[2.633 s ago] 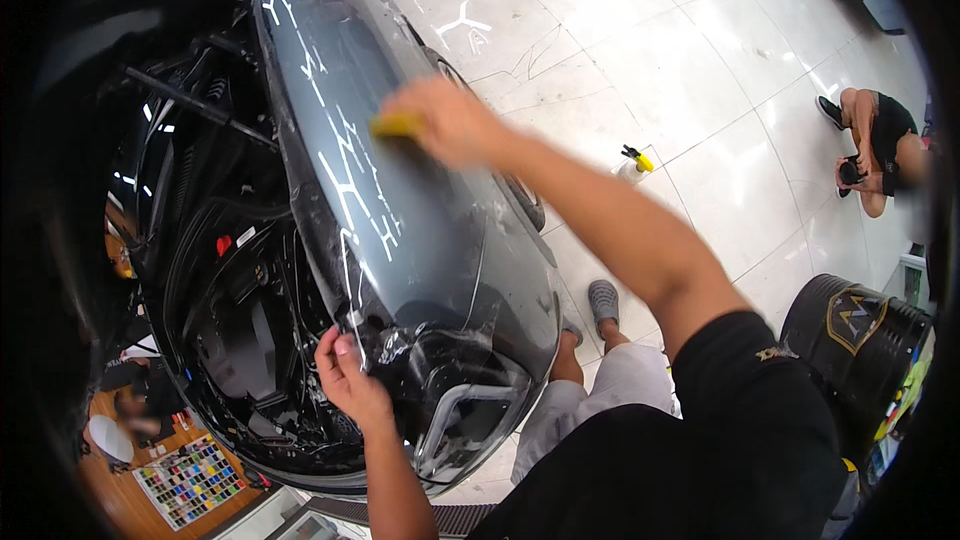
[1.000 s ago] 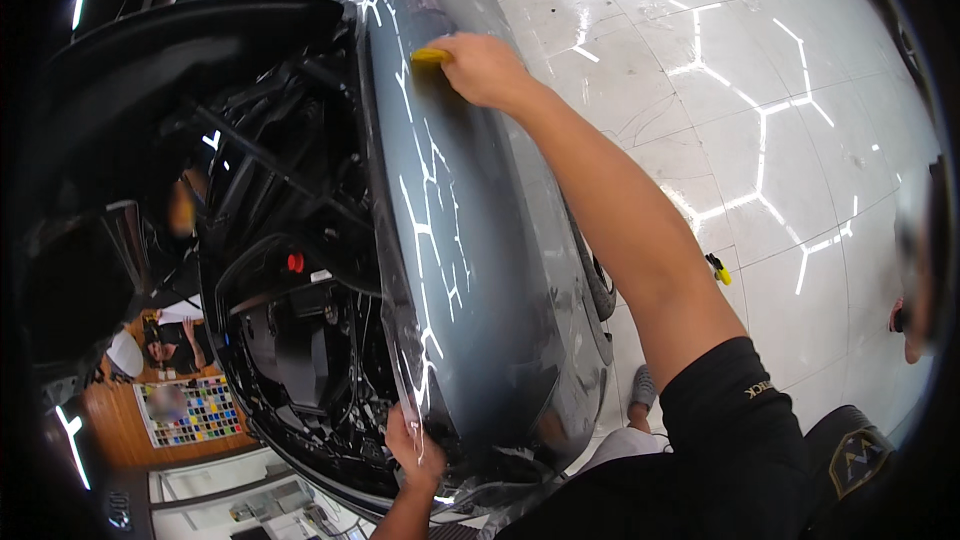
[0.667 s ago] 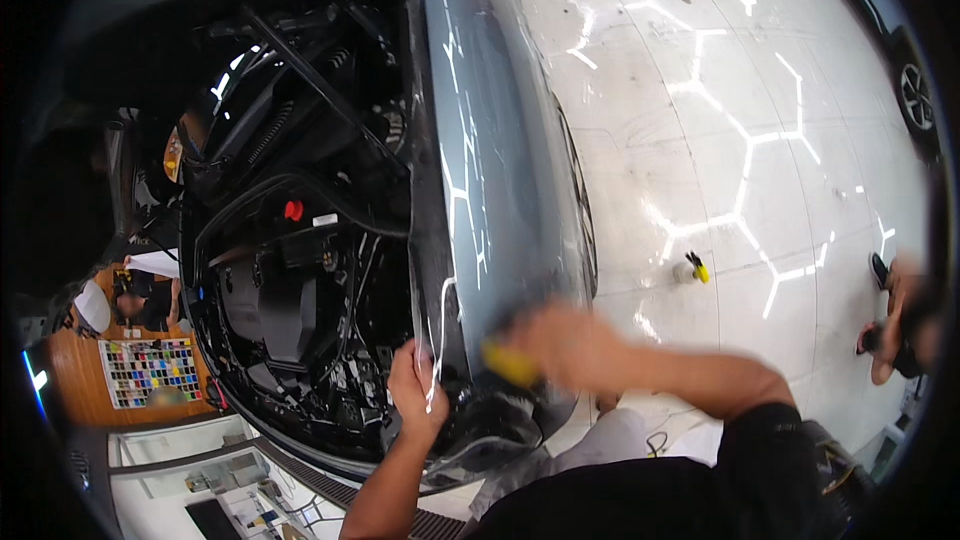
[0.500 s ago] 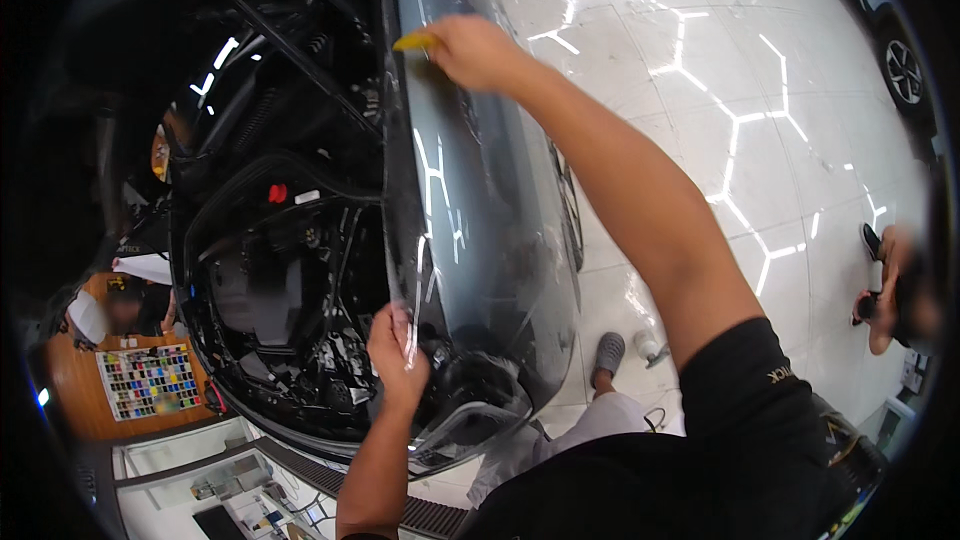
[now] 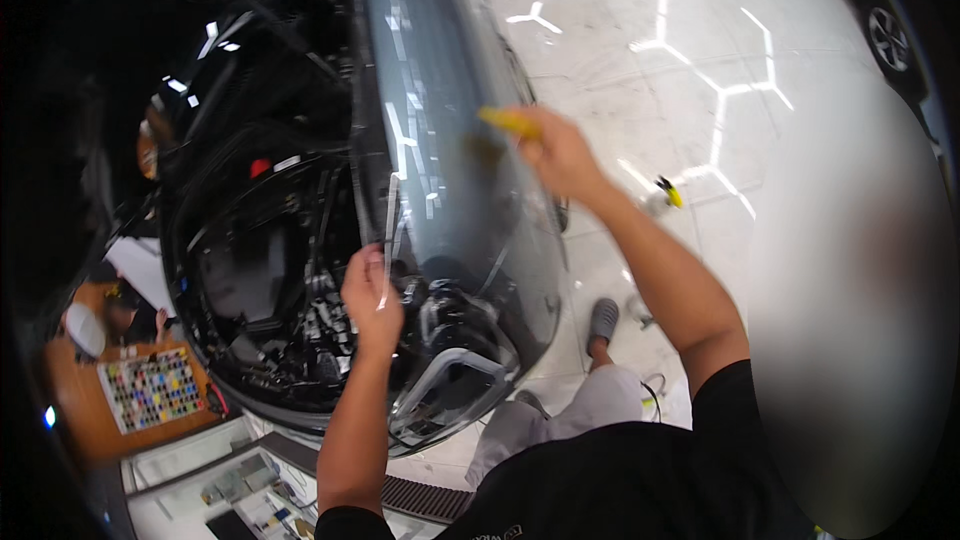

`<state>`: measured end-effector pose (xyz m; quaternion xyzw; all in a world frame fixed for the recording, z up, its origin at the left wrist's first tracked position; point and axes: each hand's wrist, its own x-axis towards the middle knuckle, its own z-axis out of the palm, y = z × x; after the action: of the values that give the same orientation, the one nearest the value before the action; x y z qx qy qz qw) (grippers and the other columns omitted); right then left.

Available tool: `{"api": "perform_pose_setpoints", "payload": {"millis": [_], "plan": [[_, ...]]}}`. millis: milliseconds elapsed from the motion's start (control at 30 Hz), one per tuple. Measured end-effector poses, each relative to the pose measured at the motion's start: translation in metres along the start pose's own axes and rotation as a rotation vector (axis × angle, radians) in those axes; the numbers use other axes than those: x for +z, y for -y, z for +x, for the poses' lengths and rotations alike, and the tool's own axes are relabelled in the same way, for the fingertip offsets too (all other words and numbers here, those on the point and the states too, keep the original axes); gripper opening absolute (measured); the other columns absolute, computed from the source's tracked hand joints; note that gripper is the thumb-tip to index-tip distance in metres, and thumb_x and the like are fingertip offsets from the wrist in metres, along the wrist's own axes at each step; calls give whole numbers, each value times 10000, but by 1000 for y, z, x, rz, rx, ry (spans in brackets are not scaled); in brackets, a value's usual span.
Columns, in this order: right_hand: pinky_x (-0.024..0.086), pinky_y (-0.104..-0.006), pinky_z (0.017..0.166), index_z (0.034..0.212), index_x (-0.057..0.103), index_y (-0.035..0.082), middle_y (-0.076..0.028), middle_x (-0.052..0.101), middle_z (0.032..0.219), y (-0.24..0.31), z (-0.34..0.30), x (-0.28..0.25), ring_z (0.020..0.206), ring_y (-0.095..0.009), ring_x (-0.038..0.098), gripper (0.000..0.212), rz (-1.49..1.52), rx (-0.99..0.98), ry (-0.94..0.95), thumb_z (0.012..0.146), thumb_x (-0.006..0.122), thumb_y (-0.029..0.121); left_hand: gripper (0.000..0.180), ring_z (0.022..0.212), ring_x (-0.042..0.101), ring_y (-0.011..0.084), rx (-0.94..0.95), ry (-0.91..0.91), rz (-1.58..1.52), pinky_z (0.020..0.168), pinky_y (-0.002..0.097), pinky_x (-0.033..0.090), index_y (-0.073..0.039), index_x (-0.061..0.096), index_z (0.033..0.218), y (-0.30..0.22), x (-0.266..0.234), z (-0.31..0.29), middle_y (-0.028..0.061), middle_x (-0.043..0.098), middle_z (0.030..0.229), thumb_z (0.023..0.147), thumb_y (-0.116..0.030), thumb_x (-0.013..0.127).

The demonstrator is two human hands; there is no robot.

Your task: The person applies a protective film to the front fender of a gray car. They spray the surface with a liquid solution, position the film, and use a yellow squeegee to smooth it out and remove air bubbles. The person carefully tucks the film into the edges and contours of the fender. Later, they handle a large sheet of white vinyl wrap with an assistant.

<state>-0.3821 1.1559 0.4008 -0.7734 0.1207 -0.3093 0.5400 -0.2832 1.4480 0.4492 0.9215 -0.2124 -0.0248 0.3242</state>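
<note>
My right hand grips a yellow squeegee above the outer side of a grey car fender. A dark blurred reflection of the squeegee shows on the glossy panel. At the fender's inner edge, beside the engine bay, the fingers of my left hand are closed on the edge of a clear film. The film seems to lie along the fender; how far it reaches is hard to tell. Close to my left hand is the headlight.
The uncovered engine bay lies left of the fender, with a red cap in it. A spray bottle with a yellow-black head stands on the tiled floor. Another car's wheel is at far right. A large blurred shape covers the right side.
My right hand has brought the squeegee from the fender's far end nearer and outward. The view has shifted; my left hand still pinches the film. A blurred shape now fills the right side.
</note>
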Motion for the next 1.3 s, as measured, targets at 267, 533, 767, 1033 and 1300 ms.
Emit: {"api": "perform_pose_setpoints", "payload": {"millis": [267,533,767,1033,1300], "plan": [[434,-427,930,1179,577,56,-156,662,1164,-3,-161,71,1072,-262,614,278,-152,-356,275,906,589,108,272,981,621,387,65,-99,95,868,452,486,-7,638,1046,10,-20,2,210,662,1004,948,-231,519],[432,-386,1019,1272,582,44,-144,624,1231,-71,-22,42,1146,-273,585,387,115,40,-49,888,531,36,190,888,654,374,213,-180,-65,793,448,509,-25,656,948,-14,-16,8,187,680,924,902,-197,588],[460,-393,949,1205,601,57,-148,621,1115,34,-345,67,1071,-286,590,428,12,359,196,790,566,-41,233,836,594,115,-94,-282,-776,763,254,488,12,633,1118,59,-72,-37,69,650,958,975,-158,564],[458,-330,861,1206,509,13,-150,602,1013,208,-424,250,974,-248,590,364,132,259,468,852,590,46,590,1136,545,229,188,117,-336,937,376,484,-32,416,1417,190,-204,-351,127,490,1332,908,-175,678],[418,-417,1021,1353,465,3,-235,492,1321,344,-532,467,1188,-393,522,531,107,-178,1862,883,631,187,548,935,594,327,-720,-185,-732,863,375,478,8,518,1275,395,-279,-598,170,600,1022,920,-388,649]]}}
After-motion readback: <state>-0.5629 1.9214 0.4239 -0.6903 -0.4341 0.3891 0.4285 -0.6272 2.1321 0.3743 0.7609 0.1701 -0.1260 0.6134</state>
